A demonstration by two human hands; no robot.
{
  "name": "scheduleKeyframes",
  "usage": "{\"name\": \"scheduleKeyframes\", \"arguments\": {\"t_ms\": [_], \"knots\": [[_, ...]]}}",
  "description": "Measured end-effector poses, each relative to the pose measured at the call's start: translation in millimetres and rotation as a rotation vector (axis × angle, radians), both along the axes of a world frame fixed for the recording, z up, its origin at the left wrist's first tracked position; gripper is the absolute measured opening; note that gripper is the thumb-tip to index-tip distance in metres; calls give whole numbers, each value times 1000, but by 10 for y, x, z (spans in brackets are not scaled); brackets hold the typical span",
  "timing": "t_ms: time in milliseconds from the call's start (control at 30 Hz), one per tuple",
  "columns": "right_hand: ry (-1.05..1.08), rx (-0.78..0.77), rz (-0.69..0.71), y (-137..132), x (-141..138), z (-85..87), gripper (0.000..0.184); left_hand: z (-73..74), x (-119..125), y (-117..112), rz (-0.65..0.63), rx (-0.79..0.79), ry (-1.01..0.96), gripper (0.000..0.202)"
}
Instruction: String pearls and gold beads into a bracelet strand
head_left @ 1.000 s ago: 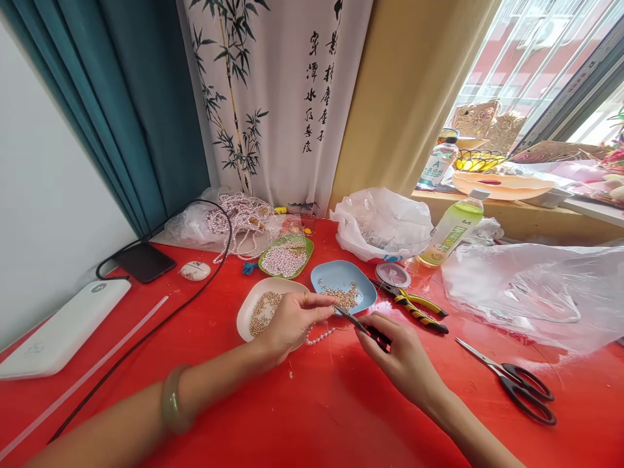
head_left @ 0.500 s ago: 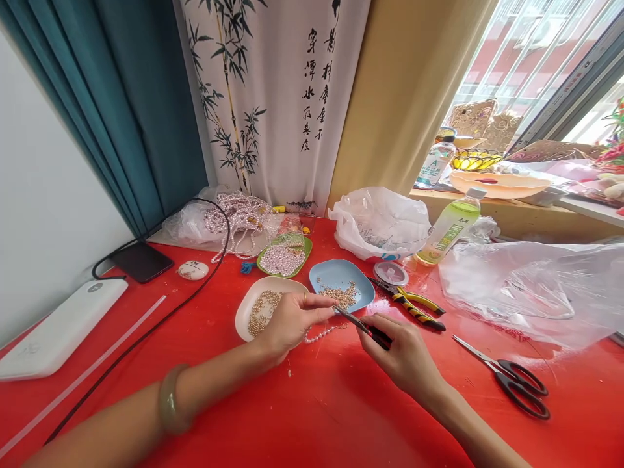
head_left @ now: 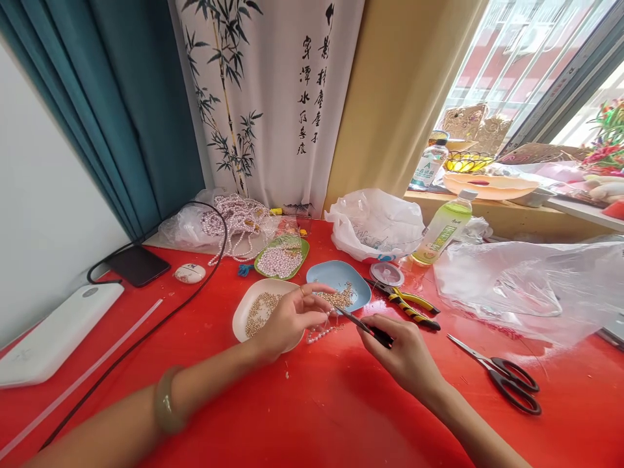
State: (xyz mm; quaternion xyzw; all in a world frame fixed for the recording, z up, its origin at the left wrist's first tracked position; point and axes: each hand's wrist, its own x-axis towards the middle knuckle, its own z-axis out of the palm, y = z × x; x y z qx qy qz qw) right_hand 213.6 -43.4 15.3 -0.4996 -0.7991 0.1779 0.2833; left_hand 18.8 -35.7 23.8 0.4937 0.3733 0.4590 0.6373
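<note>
My left hand (head_left: 288,318) hovers over the red table (head_left: 312,403), its fingers partly spread, pinching the end of a short strand of pearl beads (head_left: 322,333) that trails onto the table. My right hand (head_left: 402,354) is closed on small black-handled pliers (head_left: 363,326), whose thin tips point left at the strand by my left fingertips. Just behind the hands stand a white dish of gold beads (head_left: 258,311) and a blue dish of small gold findings (head_left: 341,292). A green dish of pearls (head_left: 279,259) lies further back.
Yellow-handled pliers (head_left: 412,307) and a spool (head_left: 386,273) lie right of the blue dish. Black scissors (head_left: 507,377) rest at right near clear plastic bags (head_left: 521,286). A green bottle (head_left: 441,229), bagged pearl strands (head_left: 229,221), a phone (head_left: 138,264), cable and white device (head_left: 53,335) sit left.
My left hand's fingers have spread and lifted slightly; the pliers' tips stay at the strand. The view has shifted a little to the right.
</note>
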Motion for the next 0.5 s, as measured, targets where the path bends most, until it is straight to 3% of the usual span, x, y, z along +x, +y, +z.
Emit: {"name": "scheduleKeyframes", "arguments": {"t_ms": [167,333,500], "knots": [[-16,-51,19,-4,22,43,21,-60,-30,50,-116,95,119,27],[10,-123,29,-17,192,123,21,-86,-21,82,-106,73,84,26],[-220,-108,-25,-147,448,-16,22,-65,-18,74,-131,-17,25,29]]}}
